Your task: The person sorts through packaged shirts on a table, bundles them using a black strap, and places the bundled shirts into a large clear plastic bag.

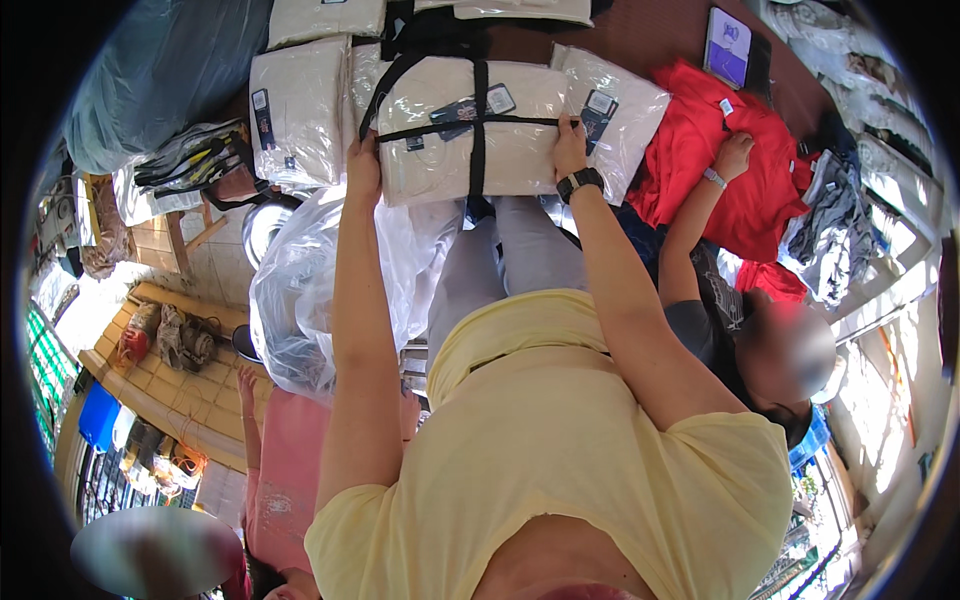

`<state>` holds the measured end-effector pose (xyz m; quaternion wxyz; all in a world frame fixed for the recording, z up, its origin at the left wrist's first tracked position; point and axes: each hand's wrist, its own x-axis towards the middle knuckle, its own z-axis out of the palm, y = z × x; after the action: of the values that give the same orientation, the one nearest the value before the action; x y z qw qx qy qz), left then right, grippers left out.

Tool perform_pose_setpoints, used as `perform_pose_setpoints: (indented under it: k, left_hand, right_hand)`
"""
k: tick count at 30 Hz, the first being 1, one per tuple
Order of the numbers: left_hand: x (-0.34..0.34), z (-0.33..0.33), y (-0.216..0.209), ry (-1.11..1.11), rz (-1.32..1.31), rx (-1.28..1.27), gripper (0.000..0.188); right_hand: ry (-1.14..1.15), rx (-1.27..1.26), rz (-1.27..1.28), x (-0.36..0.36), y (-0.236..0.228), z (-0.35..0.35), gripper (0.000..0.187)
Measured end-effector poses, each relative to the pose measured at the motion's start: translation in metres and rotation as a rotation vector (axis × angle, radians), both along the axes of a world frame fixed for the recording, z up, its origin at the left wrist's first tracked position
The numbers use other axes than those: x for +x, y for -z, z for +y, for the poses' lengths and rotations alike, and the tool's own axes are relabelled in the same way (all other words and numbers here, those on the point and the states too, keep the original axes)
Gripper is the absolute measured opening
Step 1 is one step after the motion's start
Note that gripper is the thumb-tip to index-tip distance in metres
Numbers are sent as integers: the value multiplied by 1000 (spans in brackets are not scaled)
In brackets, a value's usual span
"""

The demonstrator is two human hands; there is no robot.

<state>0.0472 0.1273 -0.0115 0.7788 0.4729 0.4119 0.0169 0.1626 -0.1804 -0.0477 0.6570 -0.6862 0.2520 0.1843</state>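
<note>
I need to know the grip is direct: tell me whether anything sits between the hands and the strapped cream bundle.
Nothing visible does. The left hand grips the strapped cream bundle at its left edge, and the right hand presses its right edge near the black strap. Both touch its clear wrapping directly.

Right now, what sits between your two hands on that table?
In the head view, a cream packaged bundle strapped with black bands fills the stretch between the left hand and the right hand; each hand grips one side of it.
</note>
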Motion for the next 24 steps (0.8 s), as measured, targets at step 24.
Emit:
perform_pose_setpoints:
  k: [24]
  left_hand:
    - [-28,-17,-125,-191,-242,-536,49]
  right_hand:
    - [103,288,195,-32,-25,-78,37]
